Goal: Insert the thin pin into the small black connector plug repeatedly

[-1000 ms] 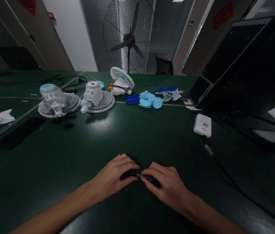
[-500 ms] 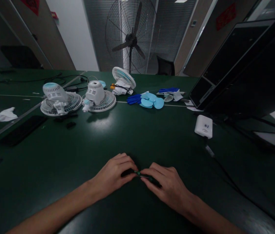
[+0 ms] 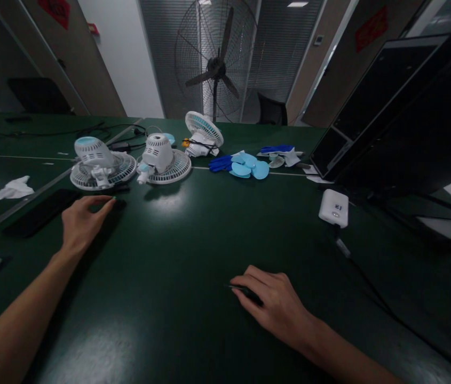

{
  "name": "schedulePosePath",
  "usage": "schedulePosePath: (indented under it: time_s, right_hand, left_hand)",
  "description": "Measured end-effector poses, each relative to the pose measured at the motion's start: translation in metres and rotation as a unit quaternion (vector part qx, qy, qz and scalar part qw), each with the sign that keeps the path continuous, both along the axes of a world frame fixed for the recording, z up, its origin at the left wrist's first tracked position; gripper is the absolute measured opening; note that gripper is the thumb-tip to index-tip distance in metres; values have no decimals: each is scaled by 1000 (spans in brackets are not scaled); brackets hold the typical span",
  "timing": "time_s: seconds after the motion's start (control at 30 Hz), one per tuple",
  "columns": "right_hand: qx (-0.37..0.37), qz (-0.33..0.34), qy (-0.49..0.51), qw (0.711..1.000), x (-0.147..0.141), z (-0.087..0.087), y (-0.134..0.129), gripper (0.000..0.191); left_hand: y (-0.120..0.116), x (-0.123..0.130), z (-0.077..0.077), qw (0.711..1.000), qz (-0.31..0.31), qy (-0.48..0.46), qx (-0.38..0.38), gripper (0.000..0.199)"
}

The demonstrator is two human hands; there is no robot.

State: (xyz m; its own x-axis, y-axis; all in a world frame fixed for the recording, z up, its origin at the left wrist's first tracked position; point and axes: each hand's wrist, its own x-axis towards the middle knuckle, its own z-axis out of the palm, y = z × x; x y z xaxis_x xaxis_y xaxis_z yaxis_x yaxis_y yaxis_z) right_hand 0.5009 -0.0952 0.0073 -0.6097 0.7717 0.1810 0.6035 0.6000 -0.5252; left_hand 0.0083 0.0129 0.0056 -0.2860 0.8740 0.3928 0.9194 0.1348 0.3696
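Note:
My right hand (image 3: 271, 298) rests low on the dark green table (image 3: 177, 256), its fingers closed on a thin dark tool (image 3: 251, 294) whose narrow tip points left. Over the table's left part, my left hand (image 3: 83, 218) pinches a tiny green piece (image 3: 113, 199) between thumb and forefinger, too small to make out. The pinch is beside a small dark object (image 3: 120, 204) and just in front of a white fan (image 3: 95, 157) lying face down. A second white fan (image 3: 159, 157) lies to the right of it.
Behind are a tilted small fan (image 3: 203, 133), light blue fan blades (image 3: 249, 165) and blue gloves (image 3: 219, 163). A white power bank (image 3: 334, 208) with a cable is at right, near a large black monitor (image 3: 401, 117). A black slab (image 3: 41, 213) and white cloth (image 3: 12, 189) lie left.
My left hand has moved from beside my right hand's fingertips to the far left, near the fans, taking the tiny green piece. My right hand has stayed in place with the tool.

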Motion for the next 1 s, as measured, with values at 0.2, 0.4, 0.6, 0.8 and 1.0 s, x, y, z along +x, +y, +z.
schedulePosePath:
  time_s: [0.2, 0.4, 0.6, 0.8, 1.0]
  right_hand:
    - [-1, -3, 1, 1000, 0, 1, -1, 22]
    - [7, -1, 8, 1000, 0, -2, -1, 20]
    - [9, 0, 10, 1000, 0, 0, -1, 20]
    - [19, -4, -2, 1000, -1, 4, -1, 19]
    - [-5, -13, 24, 1000, -1, 5, -1, 19]
  left_hand:
    - [4, 1, -2, 999, 16, -20, -45, 47]
    - [1, 2, 3, 996, 25, -39, -70, 51]
    - [3, 4, 2, 995, 27, -53, -75, 50]
    - [3, 4, 6, 994, 9, -62, -88, 55]
    - [3, 34, 5, 983, -110, -93, -115, 62]
